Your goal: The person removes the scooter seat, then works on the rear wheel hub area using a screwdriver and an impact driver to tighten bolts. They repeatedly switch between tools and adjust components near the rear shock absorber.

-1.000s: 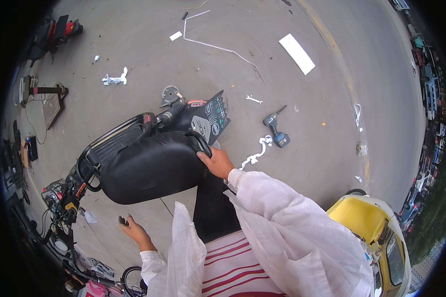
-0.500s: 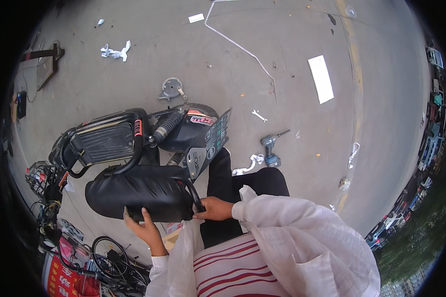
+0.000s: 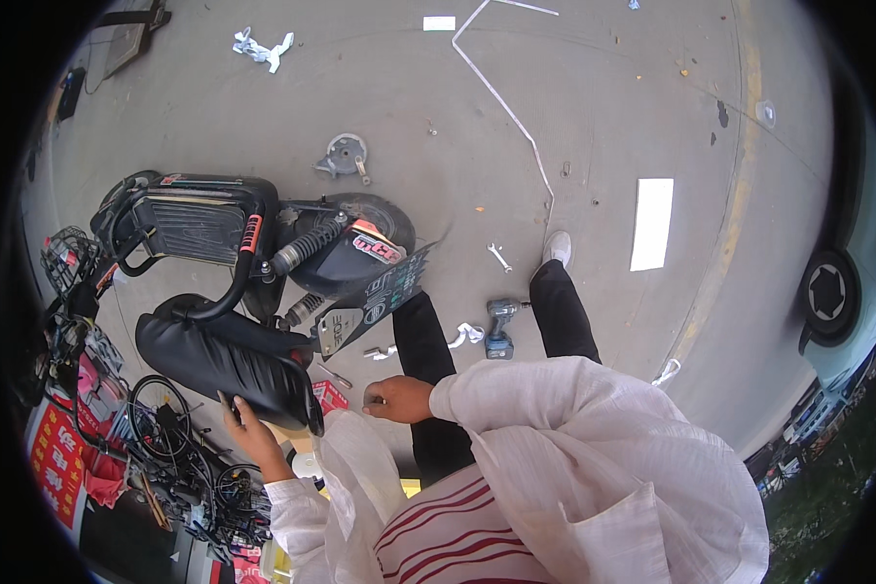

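An electric scooter with its black padded seat fills the left side. My left hand rests against the seat's near edge, fingers stretched out and apart along the black cover. Just right of the seat's rear end, my right hand hangs apart from it, above my dark trouser leg. Its fingers are curled closed; what they hold, if anything, is hidden. Behind the seat sit the rear shock absorber, the rear wheel and a dark printed rear plate.
On the concrete lie a cordless drill, an open-ended wrench, a round metal brake part and a white board. Parked bicycles stand at lower left. A pale car is at the right.
My right hand has left the seat's rear rail and curled up beside it. The seat's rear end has swung nearer. A white shoe and a pale car have come into view.
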The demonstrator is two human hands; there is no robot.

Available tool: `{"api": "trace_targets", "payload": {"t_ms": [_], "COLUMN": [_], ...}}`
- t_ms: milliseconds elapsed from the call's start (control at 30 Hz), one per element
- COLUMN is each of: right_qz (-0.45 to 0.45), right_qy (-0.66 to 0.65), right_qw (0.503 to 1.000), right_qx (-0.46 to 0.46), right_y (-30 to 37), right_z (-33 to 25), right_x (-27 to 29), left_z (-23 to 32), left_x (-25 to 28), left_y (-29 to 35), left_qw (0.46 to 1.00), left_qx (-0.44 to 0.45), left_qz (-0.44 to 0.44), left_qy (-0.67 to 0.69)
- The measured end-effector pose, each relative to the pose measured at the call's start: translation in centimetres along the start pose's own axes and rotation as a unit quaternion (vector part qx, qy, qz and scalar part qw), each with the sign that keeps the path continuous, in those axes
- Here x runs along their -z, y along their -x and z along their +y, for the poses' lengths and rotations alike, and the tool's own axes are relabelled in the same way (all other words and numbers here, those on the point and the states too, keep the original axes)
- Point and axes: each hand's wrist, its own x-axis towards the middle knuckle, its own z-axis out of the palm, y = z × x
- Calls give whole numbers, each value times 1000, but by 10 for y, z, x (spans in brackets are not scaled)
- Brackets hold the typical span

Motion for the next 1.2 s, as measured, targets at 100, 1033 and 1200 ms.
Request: {"api": "trace_targets", "payload": {"t_ms": [100,1033,1200], "right_qz": [146,96,54], "right_qy": [-1,370,419], "right_qw": [987,886,853], "right_qx": [-60,-264,-306], "right_y": [62,-65,-87], "right_z": [47,84,82], "right_x": [73,379,443], "left_z": [-17,16,24], "left_x": [-6,-50,-56], "left_y": [-3,18,43], "left_qw": [998,962,938], "left_qx": [-25,129,231], "left_qz": [58,235,255], "left_qy": [-31,-57,-48]}}
